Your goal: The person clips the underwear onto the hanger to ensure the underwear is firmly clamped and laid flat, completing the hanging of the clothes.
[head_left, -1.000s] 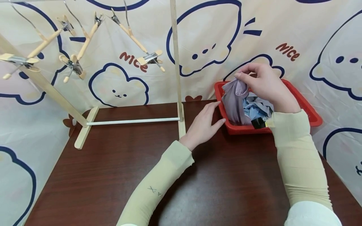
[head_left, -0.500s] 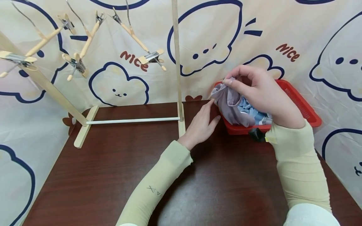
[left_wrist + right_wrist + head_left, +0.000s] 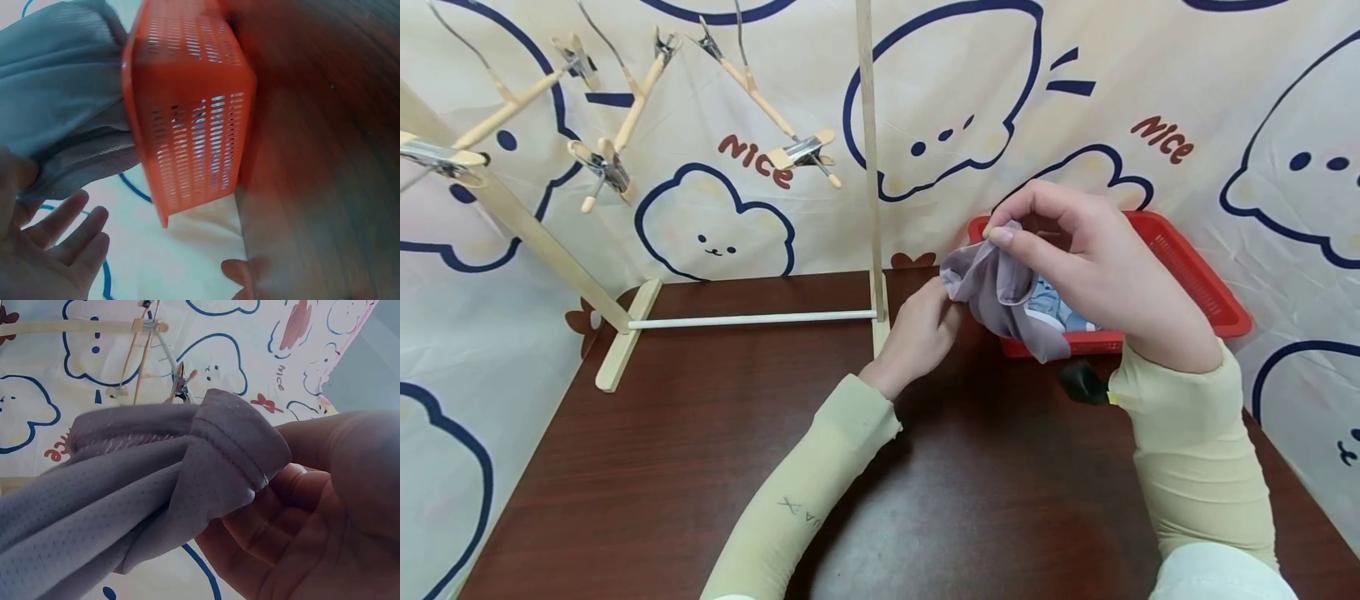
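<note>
A mauve-grey garment [image 3: 996, 287] of finely perforated fabric hangs bunched over the left end of the red basket [image 3: 1198, 267]. My right hand [image 3: 1093, 258] pinches its top between thumb and fingers; the right wrist view shows a stitched hem [image 3: 240, 440] at that grip. On the garment's left edge, my left hand [image 3: 917, 333] pinches the fabric between thumb and index finger, while the other fingers [image 3: 81, 240] are spread in the left wrist view. Light blue clothing [image 3: 1048, 304] lies inside the basket, partly hidden by the garment and my right hand.
At the left stands a wooden rack with an upright post [image 3: 868, 167] and a white lower bar [image 3: 760, 320]. Several wooden clip hangers [image 3: 767, 108] hang from above. A printed cloth backdrop [image 3: 955, 100] rises behind the dark wooden table [image 3: 985, 483].
The garment has come out of the basket toward the left and nearer. My left hand has left the basket's rim and taken hold of the fabric. The right hand has moved left and slightly down.
</note>
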`<state>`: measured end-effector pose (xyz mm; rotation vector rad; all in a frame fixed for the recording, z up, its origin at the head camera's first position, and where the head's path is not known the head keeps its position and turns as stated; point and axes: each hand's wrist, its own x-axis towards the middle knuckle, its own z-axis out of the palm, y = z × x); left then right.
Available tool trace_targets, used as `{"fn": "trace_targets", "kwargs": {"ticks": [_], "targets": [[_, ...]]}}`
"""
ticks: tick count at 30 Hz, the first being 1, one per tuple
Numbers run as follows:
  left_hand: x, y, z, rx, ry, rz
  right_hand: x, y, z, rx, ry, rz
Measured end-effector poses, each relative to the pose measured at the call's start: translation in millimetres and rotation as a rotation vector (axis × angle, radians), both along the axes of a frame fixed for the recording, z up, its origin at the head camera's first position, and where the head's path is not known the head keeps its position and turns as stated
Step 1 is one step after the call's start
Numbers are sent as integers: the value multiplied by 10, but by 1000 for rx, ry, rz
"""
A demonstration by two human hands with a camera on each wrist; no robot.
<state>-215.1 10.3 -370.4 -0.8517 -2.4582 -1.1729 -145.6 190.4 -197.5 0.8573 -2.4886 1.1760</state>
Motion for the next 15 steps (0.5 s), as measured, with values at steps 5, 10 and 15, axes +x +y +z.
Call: {"fn": "trace_targets", "kwargs": {"ticks": [5,10,15], "targets": [[11,-106,80,117,28,34,-2,32,-34,-28,-11,-20],[29,-219,191,244,75,46,-14,76,-78,-70,-42,-76],[69,-355,297,358,109,58,-70,114,-121,-107,-58,-99]]}}
